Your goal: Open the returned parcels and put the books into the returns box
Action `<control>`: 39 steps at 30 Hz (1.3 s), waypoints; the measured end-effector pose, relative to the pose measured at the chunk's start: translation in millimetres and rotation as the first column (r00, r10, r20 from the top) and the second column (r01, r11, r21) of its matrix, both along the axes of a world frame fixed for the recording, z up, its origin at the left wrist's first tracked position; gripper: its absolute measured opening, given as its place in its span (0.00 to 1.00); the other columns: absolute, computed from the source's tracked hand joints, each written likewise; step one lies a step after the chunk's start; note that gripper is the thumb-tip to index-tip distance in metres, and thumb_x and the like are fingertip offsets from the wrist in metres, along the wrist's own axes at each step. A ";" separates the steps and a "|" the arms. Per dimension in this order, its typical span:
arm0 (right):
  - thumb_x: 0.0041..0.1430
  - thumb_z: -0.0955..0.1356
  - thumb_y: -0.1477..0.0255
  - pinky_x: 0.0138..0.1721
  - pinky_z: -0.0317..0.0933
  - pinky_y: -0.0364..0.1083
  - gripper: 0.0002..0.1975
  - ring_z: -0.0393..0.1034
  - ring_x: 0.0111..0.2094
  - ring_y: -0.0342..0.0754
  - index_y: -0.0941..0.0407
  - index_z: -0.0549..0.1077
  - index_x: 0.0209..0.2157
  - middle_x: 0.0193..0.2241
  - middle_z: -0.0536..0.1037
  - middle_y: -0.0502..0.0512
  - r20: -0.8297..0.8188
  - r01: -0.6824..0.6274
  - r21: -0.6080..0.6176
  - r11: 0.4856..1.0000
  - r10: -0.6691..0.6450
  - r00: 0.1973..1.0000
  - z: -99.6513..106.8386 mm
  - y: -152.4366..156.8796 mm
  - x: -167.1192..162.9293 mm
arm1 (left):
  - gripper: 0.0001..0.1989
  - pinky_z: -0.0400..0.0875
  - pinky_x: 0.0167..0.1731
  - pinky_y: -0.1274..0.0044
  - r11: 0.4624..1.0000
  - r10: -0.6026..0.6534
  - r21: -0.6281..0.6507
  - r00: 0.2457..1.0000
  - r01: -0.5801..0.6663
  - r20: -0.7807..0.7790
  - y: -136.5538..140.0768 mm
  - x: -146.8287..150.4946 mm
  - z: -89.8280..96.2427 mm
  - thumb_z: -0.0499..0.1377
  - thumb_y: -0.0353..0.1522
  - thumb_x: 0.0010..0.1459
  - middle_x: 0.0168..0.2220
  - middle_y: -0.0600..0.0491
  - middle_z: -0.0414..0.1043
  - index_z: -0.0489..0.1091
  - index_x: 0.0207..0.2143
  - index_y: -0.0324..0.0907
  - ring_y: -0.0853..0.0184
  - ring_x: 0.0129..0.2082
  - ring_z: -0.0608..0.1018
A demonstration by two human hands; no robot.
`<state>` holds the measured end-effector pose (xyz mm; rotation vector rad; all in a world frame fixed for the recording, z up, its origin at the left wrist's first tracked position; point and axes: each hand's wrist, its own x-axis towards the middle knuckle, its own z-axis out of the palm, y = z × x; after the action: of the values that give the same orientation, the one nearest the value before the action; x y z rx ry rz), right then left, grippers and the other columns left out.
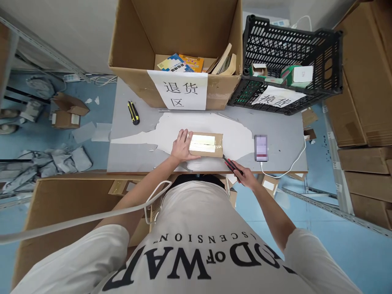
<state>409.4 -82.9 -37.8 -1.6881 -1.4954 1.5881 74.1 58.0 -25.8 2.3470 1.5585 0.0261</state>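
Note:
A small taped cardboard box (pixel 218 152) with a pale label lies on the table before me. My left hand (pixel 183 146) rests on its left end, fingers spread and the thumb along the near edge. In my right hand (pixel 245 175) is a black and red utility knife (pixel 232 165), gripped by the handle. Its tip meets the box's near right corner; whether it cuts into the cardboard I cannot tell. A second utility knife (pixel 133 113), yellow and black, lies at the table's far left.
Behind stand a large open carton (pixel 131 83) holding books (pixel 176 63) and a black plastic crate (pixel 294 45) with small boxes. A phone (pixel 261 148) on a white cable lies right. Another open carton (pixel 67 212) stands below left; stacked cartons (pixel 361 159) rise at right.

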 end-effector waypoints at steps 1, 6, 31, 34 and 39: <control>0.62 0.61 0.56 0.18 0.59 0.43 0.31 0.57 0.15 0.40 0.51 0.59 0.64 0.22 0.70 0.48 -0.006 0.025 -0.010 1.000 -0.025 1.000 -0.7 -2.4 -1.2 | 0.63 0.63 0.53 0.58 1.000 -0.002 0.007 1.000 0.002 0.018 0.1 -0.5 -1.8 0.57 0.64 0.39 0.67 0.34 0.45 0.45 0.67 0.35 0.42 0.67 0.46; 0.62 0.62 0.58 0.21 0.62 0.43 0.31 0.61 0.16 0.41 0.53 0.59 0.64 0.23 0.73 0.49 0.118 0.050 0.024 0.998 -0.053 0.992 6.3 -1.5 -1.2 | 0.64 0.55 0.59 0.56 0.999 -0.017 0.037 0.996 0.014 0.091 -0.1 -3.2 -6.8 0.61 0.62 0.36 0.67 0.33 0.45 0.45 0.67 0.35 0.41 0.67 0.46; 0.51 0.71 0.57 0.33 0.73 0.47 0.21 0.76 0.36 0.45 0.50 0.63 0.41 0.49 0.73 0.51 -0.484 0.712 -0.265 0.650 -0.728 0.485 -10.1 22.2 -102.6 | 0.30 0.75 0.43 0.65 0.672 0.718 -0.713 0.412 -0.200 0.561 35.4 -50.9 -29.2 0.57 0.47 0.56 0.51 0.43 0.71 0.67 0.56 0.39 0.58 0.51 0.73; 0.49 0.72 0.57 0.38 0.73 0.48 0.21 0.76 0.36 0.45 0.51 0.63 0.40 0.45 0.74 0.51 -0.492 0.738 -0.257 0.624 -0.742 0.456 -13.9 24.9 -102.2 | 0.28 0.76 0.40 0.67 0.660 0.735 -0.726 0.364 -0.193 0.572 32.7 -49.7 -26.6 0.59 0.47 0.54 0.49 0.45 0.72 0.68 0.52 0.40 0.60 0.49 0.74; 0.50 0.71 0.58 0.39 0.72 0.48 0.19 0.76 0.34 0.44 0.51 0.63 0.38 0.41 0.76 0.50 -0.491 0.735 -0.152 0.661 -0.696 0.524 -14.5 60.3 -88.1 | 0.26 0.77 0.42 0.67 0.680 0.726 -0.708 0.314 -0.191 0.612 19.4 -57.4 -20.6 0.61 0.48 0.51 0.49 0.45 0.71 0.69 0.46 0.40 0.64 0.44 0.76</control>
<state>321.3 -22.6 -52.4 -1.3806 -0.4443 1.3046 16.7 77.3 -46.4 0.9648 1.3495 0.7474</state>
